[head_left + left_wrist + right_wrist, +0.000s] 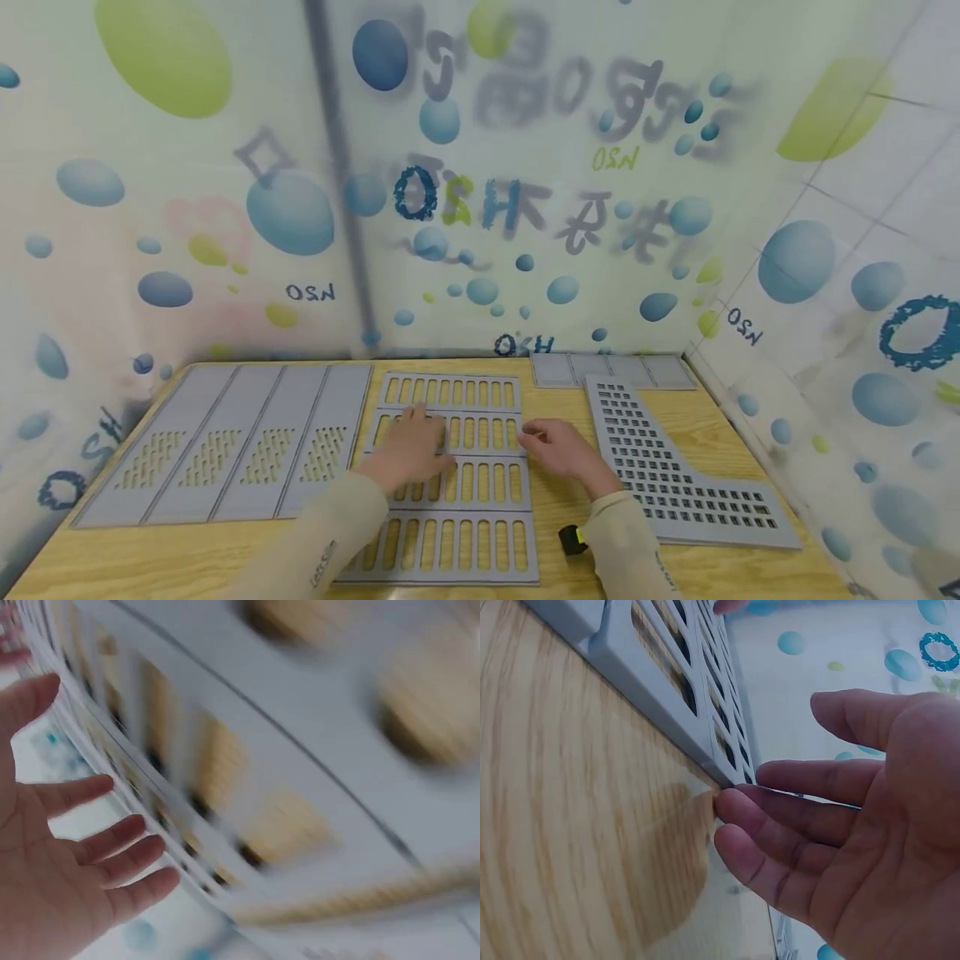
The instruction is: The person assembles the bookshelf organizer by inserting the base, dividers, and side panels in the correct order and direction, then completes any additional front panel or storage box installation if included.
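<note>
A column of several grey slotted panels (pixel 526 483) lies on the wooden table in front of me, edges side by side. Over its left-middle part is my left hand (pixel 411 447), fingers spread and fairly straight. The left wrist view shows the palm and nothing held, with slots blurred beside it. My right hand (pixel 564 452) is at the column's right edge, its fingers loosely bent. In the right wrist view its fingertips (pixel 739 806) are close to the panel corner; whether they touch it, I cannot tell. Nothing sits between thumb and fingers.
Flat grey panels (pixel 232 400) with small slanted slots lie on the left. To the right is an angled grey panel (pixel 720 534) with square holes, below a row of thin panels (pixel 628 368). A small black object (pixel 572 540) is by my right sleeve. Printed sheeting (pixel 480 317) surrounds the table.
</note>
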